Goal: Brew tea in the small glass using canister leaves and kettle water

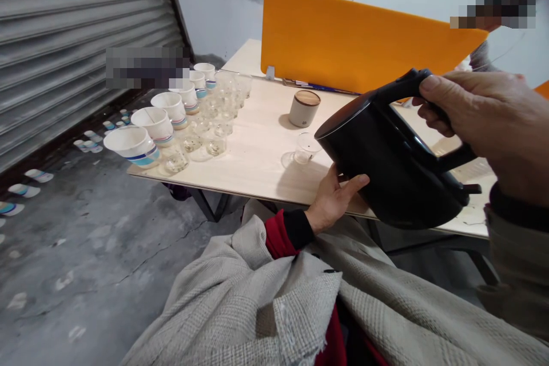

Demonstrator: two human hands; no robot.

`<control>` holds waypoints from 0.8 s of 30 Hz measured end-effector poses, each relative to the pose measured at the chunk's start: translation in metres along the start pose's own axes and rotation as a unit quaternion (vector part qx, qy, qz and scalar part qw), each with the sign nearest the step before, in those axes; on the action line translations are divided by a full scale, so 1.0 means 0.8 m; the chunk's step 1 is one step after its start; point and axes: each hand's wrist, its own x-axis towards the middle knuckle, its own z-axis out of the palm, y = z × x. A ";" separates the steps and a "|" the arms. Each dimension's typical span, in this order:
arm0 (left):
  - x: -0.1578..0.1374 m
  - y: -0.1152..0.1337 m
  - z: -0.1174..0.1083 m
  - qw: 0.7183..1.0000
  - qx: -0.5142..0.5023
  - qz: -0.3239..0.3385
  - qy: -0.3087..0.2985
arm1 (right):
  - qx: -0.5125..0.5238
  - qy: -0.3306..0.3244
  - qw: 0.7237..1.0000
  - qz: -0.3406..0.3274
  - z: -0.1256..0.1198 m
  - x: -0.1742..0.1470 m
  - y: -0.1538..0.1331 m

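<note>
My right hand is wrapped round the handle of a black electric kettle, held tilted above the table's front edge with its top toward the left. By the kettle's lower left side is my left hand, thumb and fingers apart; its thumb overlaps the kettle, and I cannot tell whether it touches. Just beyond the left hand, a clear plastic cup stands on the table, close to the kettle's upper rim. Behind that cup sits a pale canister with a wooden lid.
Paper cups line the left edge of the wooden table, beside rows of clear cups with bits inside. An orange divider crosses the back. Another person is behind it. More paper cups lie on the floor.
</note>
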 end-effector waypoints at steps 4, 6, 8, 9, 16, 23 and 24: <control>-0.001 0.001 0.000 1.000 0.003 -0.015 0.005 | -0.029 -0.007 0.999 0.042 -0.001 -0.001 -0.009; -0.003 0.002 0.002 1.000 -0.002 -0.019 0.006 | -0.033 -0.011 0.999 0.027 0.000 0.000 -0.009; -0.004 0.003 0.003 1.000 -0.008 -0.019 0.006 | -0.032 -0.019 0.999 0.015 0.001 0.002 -0.006; -0.005 0.003 0.004 1.000 -0.011 -0.013 0.004 | -0.031 -0.021 0.999 0.011 0.002 0.003 -0.004; -0.006 0.001 0.007 1.000 -0.018 0.021 -0.004 | -0.021 -0.022 0.999 -0.012 0.006 0.005 0.006; -0.006 0.002 0.007 1.000 -0.019 0.015 -0.007 | -0.031 -0.024 0.999 0.017 0.006 0.005 0.002; -0.006 0.002 0.007 1.000 -0.018 0.010 -0.007 | -0.029 -0.027 0.999 0.018 0.007 0.006 0.003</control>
